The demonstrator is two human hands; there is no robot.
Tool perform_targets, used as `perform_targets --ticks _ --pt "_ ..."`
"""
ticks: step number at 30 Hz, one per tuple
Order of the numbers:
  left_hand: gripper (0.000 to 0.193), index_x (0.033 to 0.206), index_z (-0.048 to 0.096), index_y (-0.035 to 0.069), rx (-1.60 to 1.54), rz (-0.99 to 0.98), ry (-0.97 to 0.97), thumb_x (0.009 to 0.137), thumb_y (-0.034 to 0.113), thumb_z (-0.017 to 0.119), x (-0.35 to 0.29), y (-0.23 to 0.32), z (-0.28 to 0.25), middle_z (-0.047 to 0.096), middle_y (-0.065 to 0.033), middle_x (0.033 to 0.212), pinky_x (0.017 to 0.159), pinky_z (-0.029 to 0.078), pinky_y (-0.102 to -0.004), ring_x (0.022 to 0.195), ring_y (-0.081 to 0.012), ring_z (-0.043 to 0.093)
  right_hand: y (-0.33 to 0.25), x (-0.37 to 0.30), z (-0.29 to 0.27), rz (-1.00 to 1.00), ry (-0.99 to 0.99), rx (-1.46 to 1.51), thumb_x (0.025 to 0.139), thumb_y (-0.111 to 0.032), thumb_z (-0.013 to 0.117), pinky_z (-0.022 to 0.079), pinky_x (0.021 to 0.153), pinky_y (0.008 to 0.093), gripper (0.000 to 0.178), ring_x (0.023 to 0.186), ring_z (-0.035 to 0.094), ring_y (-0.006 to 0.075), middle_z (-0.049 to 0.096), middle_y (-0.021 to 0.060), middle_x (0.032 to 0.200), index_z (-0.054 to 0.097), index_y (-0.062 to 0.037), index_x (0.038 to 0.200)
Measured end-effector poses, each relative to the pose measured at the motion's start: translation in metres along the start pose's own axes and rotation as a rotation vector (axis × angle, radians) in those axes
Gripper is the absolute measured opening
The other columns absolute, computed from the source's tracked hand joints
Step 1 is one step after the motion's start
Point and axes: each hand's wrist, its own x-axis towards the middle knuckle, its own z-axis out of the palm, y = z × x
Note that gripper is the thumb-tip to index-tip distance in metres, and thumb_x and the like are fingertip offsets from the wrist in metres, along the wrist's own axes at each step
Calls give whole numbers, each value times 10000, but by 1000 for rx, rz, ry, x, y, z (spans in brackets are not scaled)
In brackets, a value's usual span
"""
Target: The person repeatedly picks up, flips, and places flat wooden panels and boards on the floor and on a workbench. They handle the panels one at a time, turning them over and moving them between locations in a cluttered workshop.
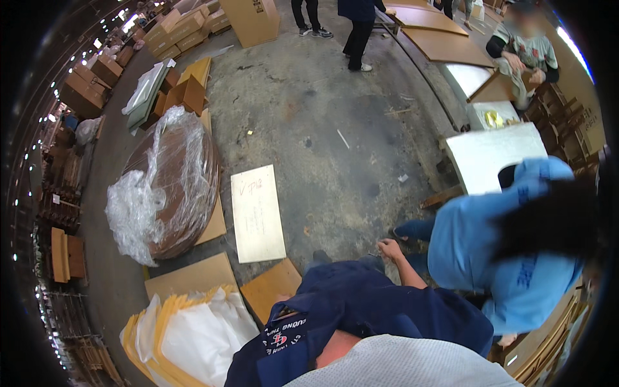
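Observation:
My right hand [389, 249] is out in front of my navy shirt, over the concrete floor, with its fingers curled in. Whatever it may hold is too small to make out. Of my left hand [282, 298] only a sliver shows past the shirt, close to a brown wooden board [269, 284]; its fingers are hidden. Ahead of that board lies a pale rectangular panel [258, 213] with handwriting on it. White sheets with yellow edging [206, 322] are stacked at my lower left.
A big round brown piece wrapped in clear plastic [184, 187] stands left. Close on my right is a co-worker in light blue [496, 238], beside a white foam-topped table [496, 151]. Other people work along a line of brown panels [445, 46]. Cardboard boxes [251, 22] stand behind.

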Motion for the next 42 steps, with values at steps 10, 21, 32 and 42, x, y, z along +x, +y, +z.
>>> perform_targets --ticks 10,21,32,42 --pt "310 1085 628 13 -841 -296 312 906 205 464 332 50 -350 679 -100 828 478 458 -280 645 -156 628 -54 208 -32 352 -10 156 873 -221 572 506 583 437 228 691 620 268 627 125 818 631 -34 988" --pt "306 820 682 -34 -881 -781 470 745 200 499 474 158 -353 646 -262 909 750 504 -466 877 -392 631 -529 533 -120 45 -202 -125 904 -280 536 518 638 406 256 744 645 291 647 162 869 612 -36 927" --pt "328 917 695 6 -876 -900 281 778 215 485 652 249 -341 648 -240 1013 851 498 -445 977 -377 626 -838 717 -126 -236 -296 -341 940 -279 491 535 782 376 424 1023 610 295 586 169 1196 489 -23 1278" --pt "343 949 673 -2 -899 -1010 714 843 227 441 798 182 -542 636 -246 1028 811 503 -475 951 -393 616 -924 787 -119 -99 -586 -662 923 -275 524 531 764 355 397 942 630 265 613 138 1114 521 -31 1236"
